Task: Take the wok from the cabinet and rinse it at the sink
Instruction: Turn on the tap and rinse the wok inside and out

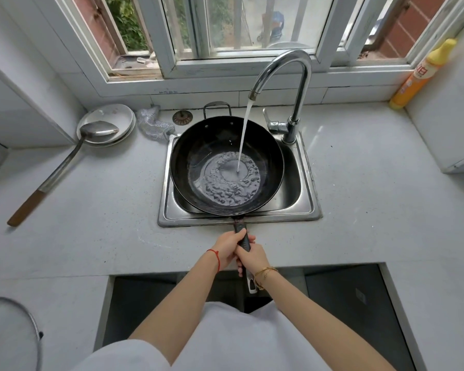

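Observation:
A black wok (198, 145) rests over the steel sink (307, 207), its long handle pointing toward me across the sink's front rim. Water streams from the curved chrome faucet (298, 76) into the wok's middle, where it pools and bubbles. My left hand (229, 246) grips the handle nearest the pan. Just behind it, my right hand (252, 257) is also closed around the handle. The metal end of the handle sticks out past my right wrist.
A long ladle (65, 167) lies on white plates (107, 116) at the left. A steel scourer (153, 124) and sink strainer (182, 117) sit behind the sink. A yellow bottle (421, 76) stands at the right wall. A dark opening (346, 303) lies below the counter.

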Available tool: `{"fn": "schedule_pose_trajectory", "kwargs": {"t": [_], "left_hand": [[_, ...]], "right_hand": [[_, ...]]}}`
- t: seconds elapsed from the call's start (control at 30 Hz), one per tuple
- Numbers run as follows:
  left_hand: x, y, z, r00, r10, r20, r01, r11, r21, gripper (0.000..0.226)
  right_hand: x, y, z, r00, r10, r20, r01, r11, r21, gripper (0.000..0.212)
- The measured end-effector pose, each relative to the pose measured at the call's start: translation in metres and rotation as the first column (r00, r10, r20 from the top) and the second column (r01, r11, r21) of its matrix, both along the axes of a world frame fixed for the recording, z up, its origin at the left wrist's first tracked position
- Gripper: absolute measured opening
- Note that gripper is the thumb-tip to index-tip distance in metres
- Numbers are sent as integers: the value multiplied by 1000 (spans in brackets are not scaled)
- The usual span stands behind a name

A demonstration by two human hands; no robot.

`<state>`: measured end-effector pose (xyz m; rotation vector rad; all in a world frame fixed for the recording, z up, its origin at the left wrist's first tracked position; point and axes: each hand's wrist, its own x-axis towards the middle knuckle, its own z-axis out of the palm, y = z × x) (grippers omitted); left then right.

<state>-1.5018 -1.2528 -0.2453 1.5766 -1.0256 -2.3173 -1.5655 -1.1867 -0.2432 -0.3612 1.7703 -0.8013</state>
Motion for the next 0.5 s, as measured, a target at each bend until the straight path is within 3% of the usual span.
{"fn": "schedule_pose_trajectory", "kwargs": {"t": [0.1, 0.23, 0.5], "left_hand": [[-3, -1, 0, 1000, -7, -26, 7, 1000, 1, 21], [-6, 4, -4, 996, 51, -72, -51, 999, 8, 18], [-7, 6, 6, 990, 64, -127, -67, 998, -21, 20]], "right_hand": [[1, 3, 5, 998, -7, -67, 7, 1000, -11, 10], [3, 7, 15, 986, -1, -167, -6, 999, -39, 17], [5, 10, 32, 976, -29, -218, 14, 997, -72, 23]]}}
